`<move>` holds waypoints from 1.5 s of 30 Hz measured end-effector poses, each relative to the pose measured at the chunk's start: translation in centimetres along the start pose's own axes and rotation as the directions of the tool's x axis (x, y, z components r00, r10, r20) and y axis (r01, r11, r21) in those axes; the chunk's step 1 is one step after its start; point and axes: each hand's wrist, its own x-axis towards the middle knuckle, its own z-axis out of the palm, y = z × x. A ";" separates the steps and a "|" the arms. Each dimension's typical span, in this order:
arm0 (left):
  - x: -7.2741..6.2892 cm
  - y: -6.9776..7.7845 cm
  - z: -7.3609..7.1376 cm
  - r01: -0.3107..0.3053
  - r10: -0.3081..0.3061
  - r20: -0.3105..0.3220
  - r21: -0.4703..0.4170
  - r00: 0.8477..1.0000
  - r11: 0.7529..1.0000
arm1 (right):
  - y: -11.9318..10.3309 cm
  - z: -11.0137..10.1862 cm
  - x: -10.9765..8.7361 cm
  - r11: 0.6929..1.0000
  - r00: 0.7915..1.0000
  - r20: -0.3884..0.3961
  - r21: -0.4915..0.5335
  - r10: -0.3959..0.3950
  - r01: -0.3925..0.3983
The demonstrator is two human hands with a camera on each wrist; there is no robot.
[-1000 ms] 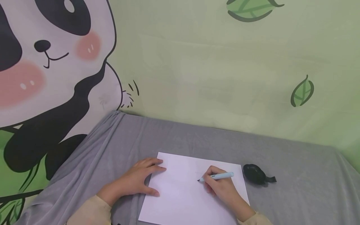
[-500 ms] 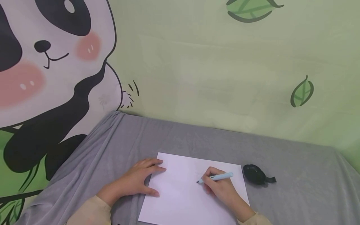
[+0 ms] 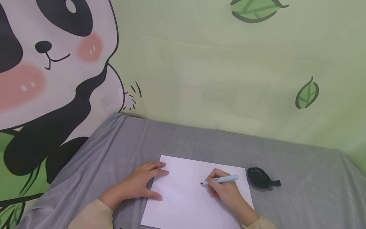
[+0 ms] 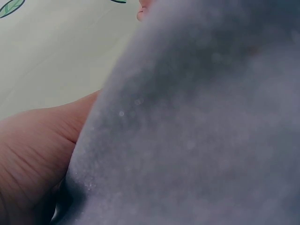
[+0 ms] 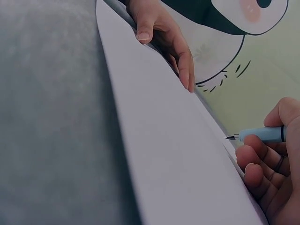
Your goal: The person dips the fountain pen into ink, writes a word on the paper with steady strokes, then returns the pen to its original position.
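Observation:
A white sheet of paper (image 3: 180, 203) lies on the grey cloth, with no clear marks visible on it. My right hand (image 3: 224, 186) pinches a light blue fountain pen (image 3: 228, 178) between thumb and fingers. In the right wrist view the fountain pen (image 5: 262, 135) shows a bare dark nib close over the sheet; whether it touches is hard to tell. Spread at the sheet's left edge, my left hand (image 3: 140, 181) rests its thumb and fingertips on the paper. Mostly blurred grey cloth (image 4: 197, 150) fills the left wrist view, hiding the fingers of that hand.
Just right of the sheet sits a glossy black oval object (image 3: 258, 177) with a short flared tail; its kind is unclear. Grey cloth (image 3: 300, 178) covers the table. Behind stands a pale green backdrop (image 3: 200, 63) printed with a panda and leaves.
The pen tip shifts slightly left and down, then back up a little, as the right hand makes small movements. The left hand and the sheet stay where they were.

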 end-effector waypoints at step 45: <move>-0.1 -0.1 0.0 -0.039 0.040 -0.031 0.019 0.999 0.999 | 0.1 -0.2 0.4 0.996 0.975 -0.200 0.016 0.092 -0.091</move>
